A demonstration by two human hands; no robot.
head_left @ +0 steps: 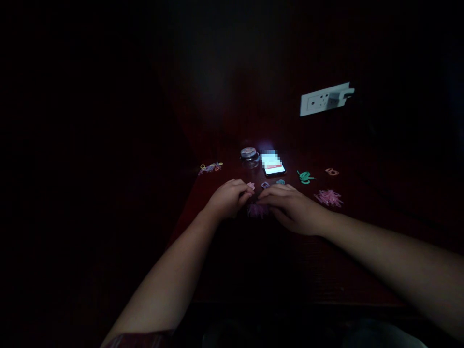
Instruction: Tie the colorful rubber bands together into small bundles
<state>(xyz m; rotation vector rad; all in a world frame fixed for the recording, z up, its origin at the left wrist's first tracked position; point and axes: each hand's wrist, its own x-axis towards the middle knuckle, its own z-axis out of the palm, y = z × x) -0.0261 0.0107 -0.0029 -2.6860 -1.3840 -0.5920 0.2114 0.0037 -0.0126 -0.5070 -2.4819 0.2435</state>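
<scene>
Darkness covers most of the room, and we find the clearest light around a black-edged phone with a bright screen (276, 170) lying on a dark red, glossy table (333, 266). On the wall above, to the right, we record a long white socket panel (315, 102) with a pale plug (347, 94) seated at its right end.

We observe two bare hands over the middle of the table. The left hand (227, 198) is curled, thumb and forefinger brought close together beside a small pale-pink cluster of thin pieces (251, 185); we cannot tell whether the fingertips pinch any of it. The right hand (295, 208) is arched, its fingers together and pointing left toward the left hand; whether they grip anything, we cannot tell. A loose heap of thin purple strips (256, 210) lies on the table between the hands, just below their fingertips.

Beyond the right fingers we note a small lavender loop (265, 185) and a small teal loop (280, 181). Left of the phone stands a squat, clear round jar with a lid (250, 158). Farther left lies a mixed yellow, purple and orange pile (211, 168). To the right we list a green bundle (305, 177), an orange loop cluster (332, 172) and, nearer, a pink heap of thin strips (328, 197).
</scene>
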